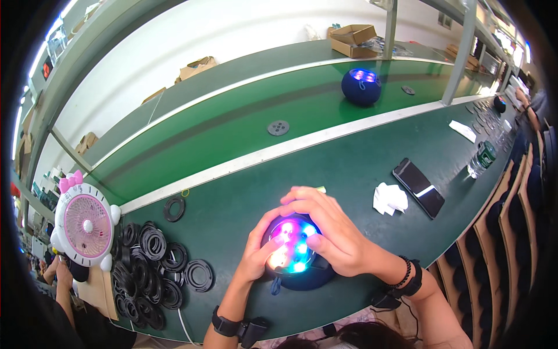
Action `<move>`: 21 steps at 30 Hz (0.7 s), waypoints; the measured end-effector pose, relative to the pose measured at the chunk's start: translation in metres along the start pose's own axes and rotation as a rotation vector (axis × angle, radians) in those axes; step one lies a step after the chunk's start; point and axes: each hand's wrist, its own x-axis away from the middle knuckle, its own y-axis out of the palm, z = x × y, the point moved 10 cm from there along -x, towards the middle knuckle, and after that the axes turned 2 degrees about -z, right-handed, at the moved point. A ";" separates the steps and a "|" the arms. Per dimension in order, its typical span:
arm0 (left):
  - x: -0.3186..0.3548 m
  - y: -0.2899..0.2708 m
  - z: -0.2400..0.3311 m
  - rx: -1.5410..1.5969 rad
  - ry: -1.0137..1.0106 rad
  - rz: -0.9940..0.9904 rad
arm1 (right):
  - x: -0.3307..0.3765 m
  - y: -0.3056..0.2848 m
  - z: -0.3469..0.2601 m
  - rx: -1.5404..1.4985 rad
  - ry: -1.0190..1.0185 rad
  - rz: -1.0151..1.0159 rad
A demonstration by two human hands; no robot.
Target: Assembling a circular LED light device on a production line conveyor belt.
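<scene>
A round dark blue speaker [305, 281] rests on the green table in front of me. Its top glows pink, white, blue and green, and a small fabric loop [276, 285] sticks out at its near left side. Around its left side curls my left hand [260, 247], the thumb on the lit top. My right hand [334, 234] wraps over the far and right side, its thumb also on the lit face. The fingertips of both hands come together at the far rim, where they partly hide the speaker.
Black rings [152, 244] lie heaped at the left beside a pink-and-white fan [87, 225]. To the right are crumpled tissue [390, 198], a phone [419, 187] and a water bottle [482, 159]. Another lit speaker [361, 88] and a grey disc [278, 128] sit on the green belt [221, 142].
</scene>
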 end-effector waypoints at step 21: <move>0.015 -0.049 0.007 0.042 -0.020 0.253 | 0.046 0.043 0.098 -1.039 0.636 0.334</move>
